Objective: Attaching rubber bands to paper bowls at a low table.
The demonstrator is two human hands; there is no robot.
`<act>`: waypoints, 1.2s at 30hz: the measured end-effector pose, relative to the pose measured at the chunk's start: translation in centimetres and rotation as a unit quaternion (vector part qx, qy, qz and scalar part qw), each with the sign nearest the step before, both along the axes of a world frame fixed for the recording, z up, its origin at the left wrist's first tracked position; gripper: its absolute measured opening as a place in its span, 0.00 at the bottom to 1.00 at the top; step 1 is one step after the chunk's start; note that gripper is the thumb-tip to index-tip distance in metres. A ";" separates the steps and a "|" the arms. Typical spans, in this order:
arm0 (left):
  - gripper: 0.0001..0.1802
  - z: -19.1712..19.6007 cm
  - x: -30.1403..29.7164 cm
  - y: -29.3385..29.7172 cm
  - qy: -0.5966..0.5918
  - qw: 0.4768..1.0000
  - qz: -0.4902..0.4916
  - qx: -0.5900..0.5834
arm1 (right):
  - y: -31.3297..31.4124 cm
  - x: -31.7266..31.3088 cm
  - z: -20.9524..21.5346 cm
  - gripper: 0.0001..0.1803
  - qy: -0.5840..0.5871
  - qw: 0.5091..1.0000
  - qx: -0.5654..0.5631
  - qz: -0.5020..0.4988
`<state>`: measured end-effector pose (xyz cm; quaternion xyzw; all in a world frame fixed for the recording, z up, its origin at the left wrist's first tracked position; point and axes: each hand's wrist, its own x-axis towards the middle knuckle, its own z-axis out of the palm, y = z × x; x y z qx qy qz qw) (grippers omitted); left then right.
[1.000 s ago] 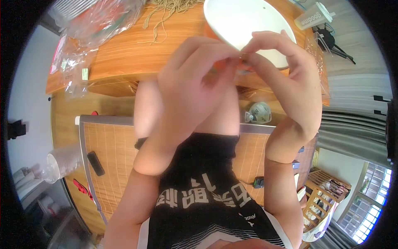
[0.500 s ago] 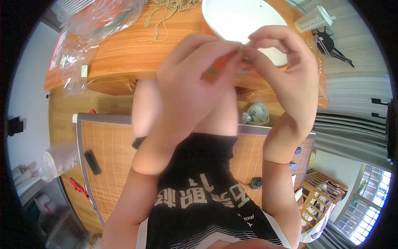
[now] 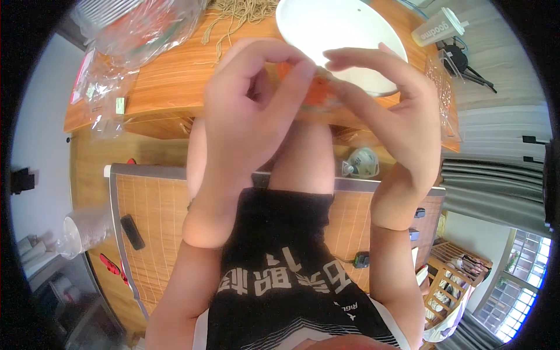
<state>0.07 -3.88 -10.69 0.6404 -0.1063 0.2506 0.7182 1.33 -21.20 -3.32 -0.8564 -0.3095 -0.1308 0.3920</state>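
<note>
Orange object (image 3: 319,94) between both hands (image 3: 242,116)

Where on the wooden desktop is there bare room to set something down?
Bare: the desktop between the clear plastic wrapping, the tan cords and the left hand. Crowded: the far side, with wrapping, cords and the white basin.

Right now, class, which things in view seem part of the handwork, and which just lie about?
Probably in use:
blurred orange-red item between left hand and right hand
perhaps white oval basin beyond

Probably lying about:
black rectangular phone
pale lidded cup
tangled tan cords
</note>
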 end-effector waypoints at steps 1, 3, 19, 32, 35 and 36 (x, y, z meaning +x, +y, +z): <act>0.04 -0.1 0.1 0.0 -0.005 1.000 -0.013 -0.008 | 0.3 -0.2 -0.1 0.12 0.004 1.000 0.025 -0.018; 0.05 -0.1 0.1 0.0 -0.009 1.000 -0.026 -0.013 | 0.9 -0.1 -0.4 0.11 -0.017 0.999 0.010 -0.030; 0.04 4.7 -0.1 2.8 -0.124 0.935 0.022 0.332 | -0.2 1.4 -3.6 0.10 -0.267 0.961 -0.061 -0.018; 0.11 4.9 -0.1 3.0 -0.092 0.943 0.015 0.320 | -0.1 1.5 -4.7 0.27 -0.210 0.972 0.014 -0.109; 0.14 5.1 0.4 2.8 -0.147 0.913 0.016 0.380 | -0.2 2.0 -5.3 0.30 -0.224 0.970 0.023 -0.093; 0.14 4.9 0.6 2.7 -0.148 0.911 0.014 0.384 | 0.0 1.8 -5.3 0.29 -0.211 0.972 0.024 -0.099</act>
